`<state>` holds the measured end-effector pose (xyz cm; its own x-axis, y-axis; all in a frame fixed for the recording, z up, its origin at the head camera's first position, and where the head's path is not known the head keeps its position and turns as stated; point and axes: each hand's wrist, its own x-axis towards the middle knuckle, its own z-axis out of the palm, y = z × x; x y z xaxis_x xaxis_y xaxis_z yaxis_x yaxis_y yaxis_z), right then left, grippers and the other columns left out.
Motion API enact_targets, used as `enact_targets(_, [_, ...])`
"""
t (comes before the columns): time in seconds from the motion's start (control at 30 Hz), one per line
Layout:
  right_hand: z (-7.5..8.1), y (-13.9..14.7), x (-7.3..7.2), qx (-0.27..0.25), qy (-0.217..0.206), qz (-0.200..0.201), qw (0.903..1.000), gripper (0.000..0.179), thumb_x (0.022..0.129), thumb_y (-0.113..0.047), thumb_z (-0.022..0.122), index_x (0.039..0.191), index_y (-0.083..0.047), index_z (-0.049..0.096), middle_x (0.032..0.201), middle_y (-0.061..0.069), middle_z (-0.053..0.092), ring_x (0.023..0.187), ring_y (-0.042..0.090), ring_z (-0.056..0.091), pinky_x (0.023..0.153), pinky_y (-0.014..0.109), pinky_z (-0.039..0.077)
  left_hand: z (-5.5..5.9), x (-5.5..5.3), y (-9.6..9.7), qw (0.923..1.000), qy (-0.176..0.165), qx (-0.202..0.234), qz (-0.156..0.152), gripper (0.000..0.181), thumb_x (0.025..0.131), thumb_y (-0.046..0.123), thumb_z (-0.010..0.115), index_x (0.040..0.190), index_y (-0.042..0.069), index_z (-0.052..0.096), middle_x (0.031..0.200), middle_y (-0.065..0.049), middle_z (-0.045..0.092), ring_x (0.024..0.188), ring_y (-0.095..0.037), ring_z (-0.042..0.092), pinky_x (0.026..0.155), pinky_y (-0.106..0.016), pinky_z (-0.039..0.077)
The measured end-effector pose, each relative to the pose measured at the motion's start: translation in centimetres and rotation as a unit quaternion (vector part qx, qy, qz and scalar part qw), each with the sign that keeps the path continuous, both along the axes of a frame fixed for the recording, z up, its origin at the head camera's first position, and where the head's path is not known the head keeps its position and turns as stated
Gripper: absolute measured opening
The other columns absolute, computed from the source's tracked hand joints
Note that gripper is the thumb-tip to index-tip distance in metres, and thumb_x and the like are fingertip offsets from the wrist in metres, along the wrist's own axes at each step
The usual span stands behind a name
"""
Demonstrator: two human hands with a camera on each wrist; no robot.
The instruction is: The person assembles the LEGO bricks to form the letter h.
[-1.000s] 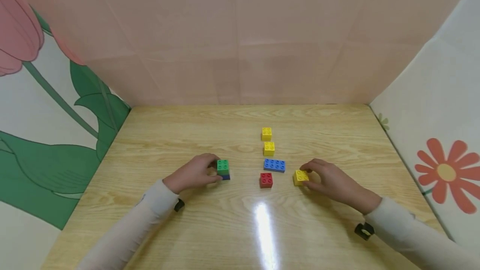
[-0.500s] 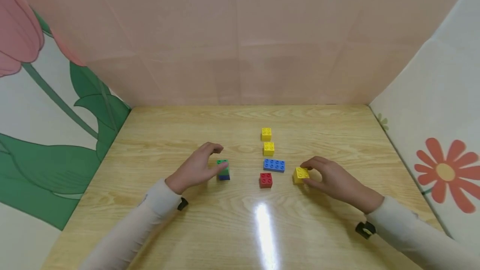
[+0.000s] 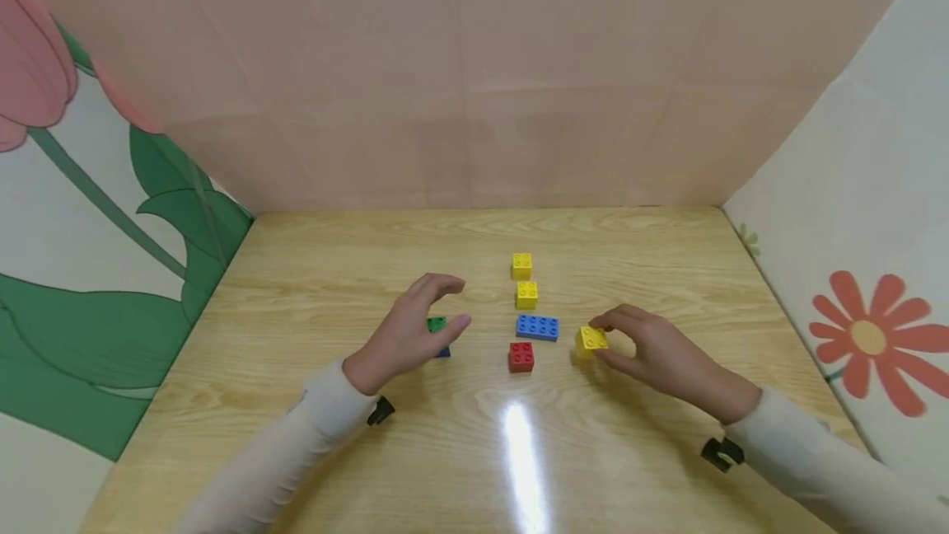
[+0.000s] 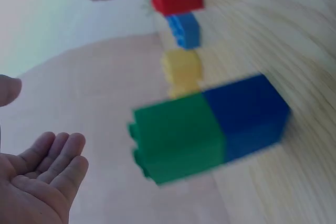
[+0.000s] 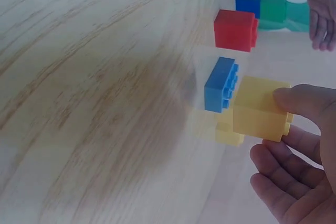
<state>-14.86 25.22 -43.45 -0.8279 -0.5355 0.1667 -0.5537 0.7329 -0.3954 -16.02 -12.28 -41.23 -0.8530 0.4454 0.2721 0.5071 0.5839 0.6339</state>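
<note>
My right hand (image 3: 656,354) pinches a yellow toy building brick (image 3: 591,342) between thumb and fingers. In the right wrist view that yellow brick (image 5: 257,111) is raised off the table, studs toward the palm. My left hand (image 3: 408,331), fingers spread from the thumb and holding nothing, hovers over a two-brick stack. A green brick (image 4: 178,135) sits on top of a dark blue brick (image 4: 251,116) there; in the head view the hand partly covers both. Between the hands lie a red brick (image 3: 521,358) and a longer blue brick (image 3: 537,327).
Two more yellow bricks stand behind the blue one, a nearer yellow brick (image 3: 527,296) and a farther yellow brick (image 3: 522,267). All are on a wood-grain table (image 3: 334,254). A pink cloth (image 3: 356,89) closes the back, with flower-printed cloths at both sides.
My left hand has let go of the green and dark blue stack, risen and shifted right, its fingers spreading. The right hand has lifted the yellow brick slightly.
</note>
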Motion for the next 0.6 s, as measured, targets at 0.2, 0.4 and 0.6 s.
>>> enact_targets(0.2, [0.6, -0.3, 0.3, -0.005, 0.016, 0.005, 0.9998, 0.036, 0.083, -0.026, 0.079, 0.114, -0.014, 0.066, 0.105, -0.006, 0.064, 0.094, 0.014, 0.064, 0.078, 0.035, 0.057, 0.8, 0.9, 1.4, 0.9994, 0.006, 0.019, -0.027, 0.052, 0.095, 0.042, 0.061, 0.136, 0.012, 0.049, 0.131, 0.002, 0.053, 0.122, -0.013, 0.050, 0.101, -0.036, 0.046])
enact_targets(0.4, [1.2, -0.5, 0.7, -0.011, 0.033, 0.006, 0.9994, 0.035, 0.083, -0.025, 0.080, 0.113, -0.013, 0.067, 0.106, -0.006, 0.065, 0.094, 0.012, 0.063, 0.078, 0.035, 0.057, -0.1, 1.3, 2.7, 0.9977, -0.045, 0.004, -0.051, 0.055, 0.095, 0.043, 0.061, 0.139, 0.013, 0.047, 0.136, 0.004, 0.051, 0.124, -0.015, 0.050, 0.102, -0.036, 0.045])
enact_targets(0.6, [1.6, -0.7, 0.9, -0.029, 0.046, 0.019, 0.9984, 0.033, 0.084, -0.024, 0.079, 0.113, -0.013, 0.067, 0.105, -0.004, 0.065, 0.094, 0.013, 0.064, 0.077, 0.036, 0.058, -1.3, 1.6, 3.4, 0.9941, -0.075, -0.034, -0.070, 0.056, 0.094, 0.046, 0.061, 0.139, 0.013, 0.049, 0.137, 0.003, 0.051, 0.123, -0.016, 0.051, 0.101, -0.036, 0.045])
